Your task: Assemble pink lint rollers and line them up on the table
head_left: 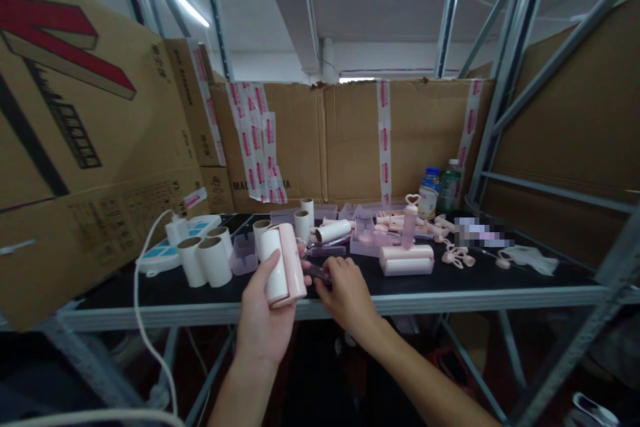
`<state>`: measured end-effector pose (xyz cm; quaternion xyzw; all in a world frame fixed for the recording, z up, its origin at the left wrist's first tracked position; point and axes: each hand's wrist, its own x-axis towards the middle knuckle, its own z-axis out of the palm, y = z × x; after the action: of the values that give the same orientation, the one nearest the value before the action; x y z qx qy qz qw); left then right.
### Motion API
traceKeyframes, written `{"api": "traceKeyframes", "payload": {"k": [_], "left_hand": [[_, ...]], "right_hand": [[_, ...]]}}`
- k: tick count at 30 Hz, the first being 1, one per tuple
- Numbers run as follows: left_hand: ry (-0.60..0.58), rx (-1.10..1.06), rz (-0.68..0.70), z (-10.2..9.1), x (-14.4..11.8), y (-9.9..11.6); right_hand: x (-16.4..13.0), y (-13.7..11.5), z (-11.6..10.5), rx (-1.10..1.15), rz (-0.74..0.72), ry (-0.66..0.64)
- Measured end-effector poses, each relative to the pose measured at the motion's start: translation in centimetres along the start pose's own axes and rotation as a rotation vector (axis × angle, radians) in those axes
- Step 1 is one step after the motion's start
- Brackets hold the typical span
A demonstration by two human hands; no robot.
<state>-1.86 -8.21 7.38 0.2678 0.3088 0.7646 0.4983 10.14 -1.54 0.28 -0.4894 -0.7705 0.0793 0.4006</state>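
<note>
Fingers of the left hand [267, 320] wrap around the pink-and-white roller [292, 263], its long axis nearly upright; just right of this roller, the right hand [349, 290] pinches a dark handle [318, 272] pointing toward it.

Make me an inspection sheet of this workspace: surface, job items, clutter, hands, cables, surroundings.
Surface: black shelf top with metal front edge.
Job items: pink-cased white roller, held up; dark slim item beside it, type unclear.
Clutter: upright white rolls at left; loose pink parts at right; blue-capped bottle and green bottle behind.
Hands: left hand grips the roller; right hand holds the slim item.
Cables: white cable hanging over the edge at left.
Surroundings: cardboard panels at back and sides; metal frame.
</note>
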Motion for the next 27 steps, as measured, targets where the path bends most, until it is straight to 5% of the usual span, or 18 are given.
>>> {"api": "traceKeyframes", "payload": {"k": [7,11,27], "left_hand": [[-0.092,0.217,0.048,-0.2,-0.6,-0.6],[-0.171,0.258,0.035,0.1,-1.2,-1.3],[-0.344,0.339,-0.067,0.4,-1.9,-1.8]], "right_hand": [[-4.6,4.3,-8.7,0.415,0.050,0.089],[-6.6,4.9,-11.7,0.607,0.124,0.094],[-7.6,4.1,-12.4,0.615,0.095,0.019]]}}
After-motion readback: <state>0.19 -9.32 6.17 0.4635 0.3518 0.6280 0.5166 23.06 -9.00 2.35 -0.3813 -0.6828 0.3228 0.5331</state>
